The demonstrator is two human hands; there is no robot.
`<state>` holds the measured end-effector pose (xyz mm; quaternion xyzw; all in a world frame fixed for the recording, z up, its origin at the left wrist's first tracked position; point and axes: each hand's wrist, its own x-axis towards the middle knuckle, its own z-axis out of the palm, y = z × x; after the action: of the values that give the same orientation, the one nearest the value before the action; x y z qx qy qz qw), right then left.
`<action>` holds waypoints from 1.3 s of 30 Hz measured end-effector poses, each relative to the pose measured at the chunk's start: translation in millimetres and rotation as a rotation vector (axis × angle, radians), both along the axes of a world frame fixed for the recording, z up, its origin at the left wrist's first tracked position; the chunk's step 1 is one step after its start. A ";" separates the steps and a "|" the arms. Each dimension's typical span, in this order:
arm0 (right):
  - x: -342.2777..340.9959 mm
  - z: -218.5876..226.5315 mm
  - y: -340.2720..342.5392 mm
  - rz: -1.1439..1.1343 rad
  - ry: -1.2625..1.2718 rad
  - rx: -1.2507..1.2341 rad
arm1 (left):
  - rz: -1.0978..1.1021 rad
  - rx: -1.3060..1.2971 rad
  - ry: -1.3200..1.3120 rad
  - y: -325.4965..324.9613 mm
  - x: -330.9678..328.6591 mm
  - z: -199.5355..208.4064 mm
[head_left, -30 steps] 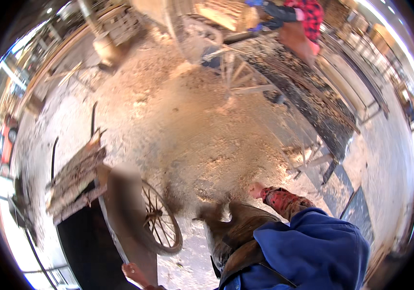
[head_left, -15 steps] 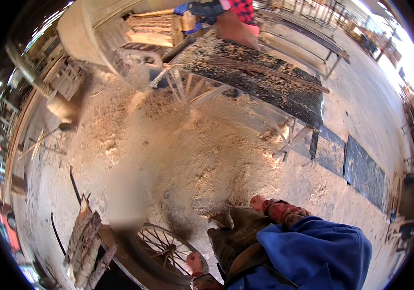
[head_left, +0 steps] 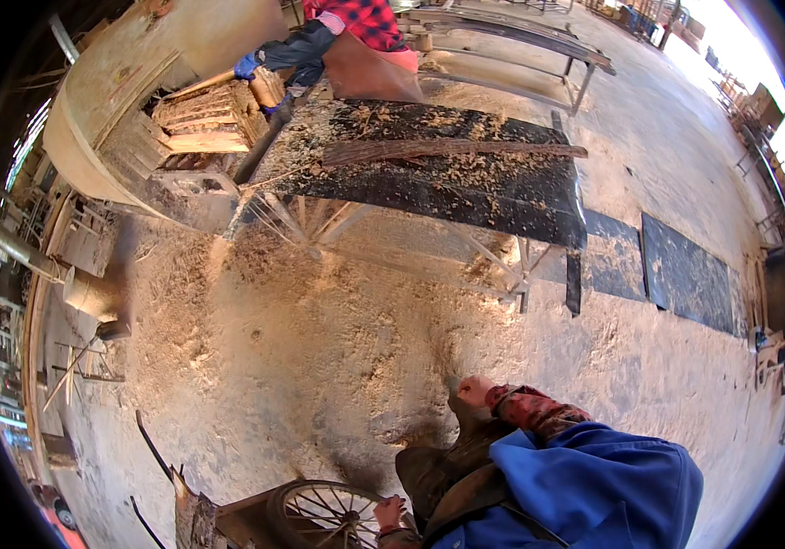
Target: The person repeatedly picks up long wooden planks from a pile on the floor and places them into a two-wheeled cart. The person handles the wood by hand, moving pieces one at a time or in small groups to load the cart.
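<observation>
My right hand [head_left: 476, 391] is in front of my body with its fingers curled into a loose fist, and nothing shows in it. Lower down, my left hand [head_left: 390, 512] hangs beside a spoked cart wheel [head_left: 346, 520] with its fingers curled in. I see nothing in that hand, and it seems apart from the wheel. Next to the wheel, at the lower left, a rough piece of wood with bark [head_left: 194, 517] and dark curved metal bars [head_left: 152, 446] show in part.
Sawdust [head_left: 346, 311] covers the floor ahead. Beyond it stands a black-topped table [head_left: 475, 197] bearing a bark-edged strip [head_left: 456, 151]. A co-worker in a checked shirt [head_left: 365, 23] holds a stack of wood slabs [head_left: 209, 117] behind it. Dark sheets [head_left: 685, 265] lie at right.
The view has shifted, so the table looks nearer and further left. My right hand sits slightly lower and further left. The bark-covered wood and the wheel have slid toward the lower edge.
</observation>
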<state>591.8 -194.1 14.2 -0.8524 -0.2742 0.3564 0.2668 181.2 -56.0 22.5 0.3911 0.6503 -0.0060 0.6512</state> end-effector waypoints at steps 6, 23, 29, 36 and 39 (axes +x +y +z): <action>98.4 8.0 11.1 -0.018 0.009 -0.025 | 0.070 -0.007 0.071 13.5 68.1 27.5; 196.2 53.4 118.7 -0.272 -0.025 0.109 | 0.043 -0.036 -0.021 119.2 147.3 -9.0; 260.9 88.3 160.8 -0.338 -0.141 0.132 | 0.150 0.054 -0.112 198.3 189.7 -2.2; 443.0 49.8 215.5 -0.195 -0.597 0.280 | 0.269 0.044 -0.063 192.3 235.3 8.2; 517.3 51.3 261.2 -0.140 -0.688 0.312 | 0.334 -0.062 0.007 150.0 248.1 14.1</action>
<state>1109.1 67.1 65.5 -0.8881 -0.3397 -0.0158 0.3094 429.3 94.0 36.7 0.2574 0.7079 0.0808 0.6527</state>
